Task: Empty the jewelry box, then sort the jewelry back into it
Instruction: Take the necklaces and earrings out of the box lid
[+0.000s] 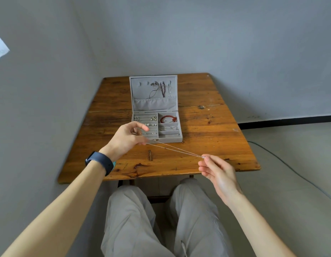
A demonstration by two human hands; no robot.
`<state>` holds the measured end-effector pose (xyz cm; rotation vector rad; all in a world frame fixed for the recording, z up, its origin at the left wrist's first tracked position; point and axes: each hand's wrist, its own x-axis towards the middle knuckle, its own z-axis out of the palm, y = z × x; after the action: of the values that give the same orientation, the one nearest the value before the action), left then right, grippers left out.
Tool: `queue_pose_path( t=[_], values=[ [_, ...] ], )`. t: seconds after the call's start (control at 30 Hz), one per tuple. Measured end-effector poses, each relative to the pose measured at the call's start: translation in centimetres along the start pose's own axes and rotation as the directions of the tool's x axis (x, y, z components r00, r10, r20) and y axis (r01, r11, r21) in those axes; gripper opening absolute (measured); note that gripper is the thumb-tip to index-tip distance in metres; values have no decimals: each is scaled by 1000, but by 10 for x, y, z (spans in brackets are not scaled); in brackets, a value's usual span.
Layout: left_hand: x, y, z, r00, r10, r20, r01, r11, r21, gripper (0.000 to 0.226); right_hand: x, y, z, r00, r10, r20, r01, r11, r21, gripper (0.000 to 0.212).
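Observation:
An open grey jewelry box (172, 140) stands on the wooden table (216, 138). Its upright lid (140, 93) has necklaces (162, 89) hanging on hooks above a pocket. The left tray holds small earrings and rings (153, 118); a red bead bracelet (168, 119) lies in the top right compartment. A thin silver chain (175, 149) is stretched taut above the table in front of the box. My left hand (126, 139) pinches one end near the box's front left corner. My right hand (217, 173) pinches the other end at the table's near right side.
The table stands in a corner with grey walls at the left and back. A dark cable (290, 167) runs over the floor at the right. My knees in grey trousers (161, 219) are below the table's near edge. A dark watch (102, 162) is on my left wrist.

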<state>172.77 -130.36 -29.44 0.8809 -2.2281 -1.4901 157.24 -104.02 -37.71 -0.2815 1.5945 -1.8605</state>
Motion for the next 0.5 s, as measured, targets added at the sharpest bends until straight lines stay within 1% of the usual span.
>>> queue_pose_path(
  t=[0.1, 0.17, 0.2, 0.27, 0.37, 0.43, 0.5],
  values=[
    [8, -2, 12, 999, 29, -45, -26, 998, 60, 28, -1, 1, -6, 999, -26, -27, 24, 998, -50, 17],
    [14, -2, 18, 994, 60, -94, -42, 982, 184, 27, -2, 2, -11, 998, -42, -46, 39, 997, -72, 16],
    [17, 0, 20, 993, 79, -84, -52, 958, 282, 29, -3, 2, -14, 997, -54, -51, 49, 995, -90, 15],
    [23, 2, 27, 993, 114, 31, -114, 865, 489, 34, -5, 3, -20, 995, -77, -55, 70, 989, -130, 15],
    [35, 9, 39, 970, 137, 203, -240, 685, 688, 36, -6, 5, -29, 991, -103, -85, 88, 983, -163, 13],
    [45, 19, 50, 957, 151, 247, -289, 550, 784, 40, -7, 8, -36, 984, -124, -127, 97, 976, -197, 11],
    [57, 33, 64, 950, 201, 238, -304, 436, 847, 41, -7, 12, -42, 975, -134, -176, 93, 970, -222, 10]
  ],
)
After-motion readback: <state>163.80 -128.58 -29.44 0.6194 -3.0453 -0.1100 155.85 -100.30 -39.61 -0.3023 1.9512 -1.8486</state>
